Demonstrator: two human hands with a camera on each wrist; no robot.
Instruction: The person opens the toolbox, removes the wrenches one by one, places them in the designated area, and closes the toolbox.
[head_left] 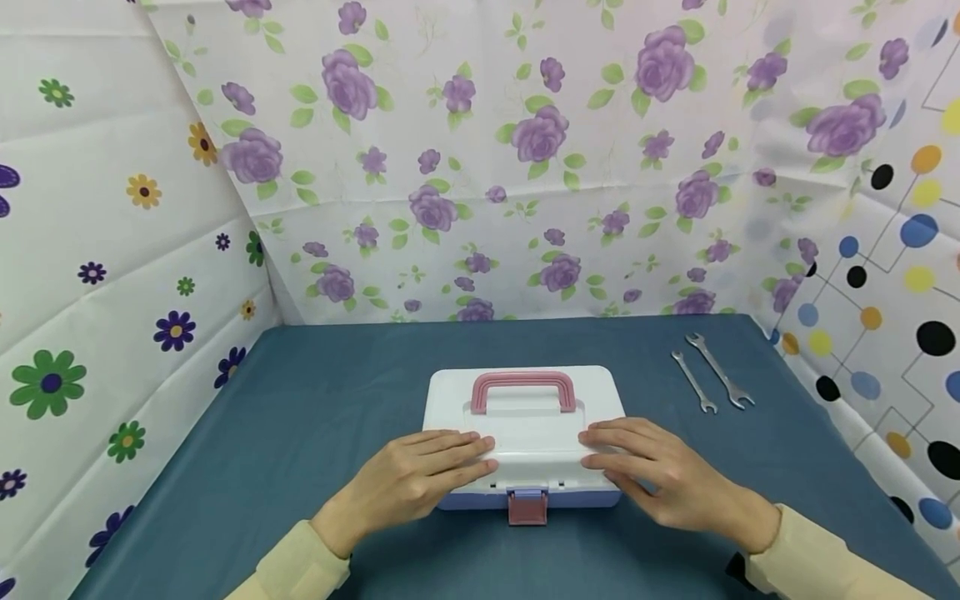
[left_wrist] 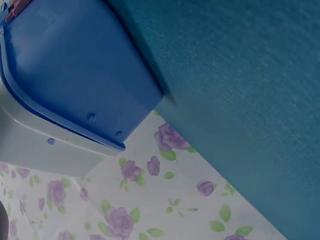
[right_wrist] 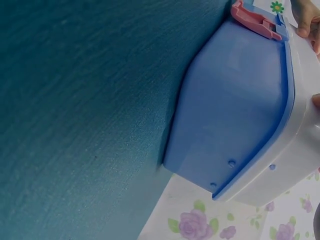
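A plastic toolbox with a white lid and blue base stands on the table, its lid down. Its pink carrying handle lies on top. At the front, the pink latch sticks outward, unfastened; the right wrist view shows the same latch swung away from the blue base. My left hand rests straight fingers on the lid's left front part. On the right front part lie the extended fingers of my right hand. The left wrist view shows the blue side but not the left hand.
Two open-ended wrenches lie at the back right, a smaller wrench and a larger wrench. A dark blue-green cloth covers the table. Patterned sheets stand around the back and sides.
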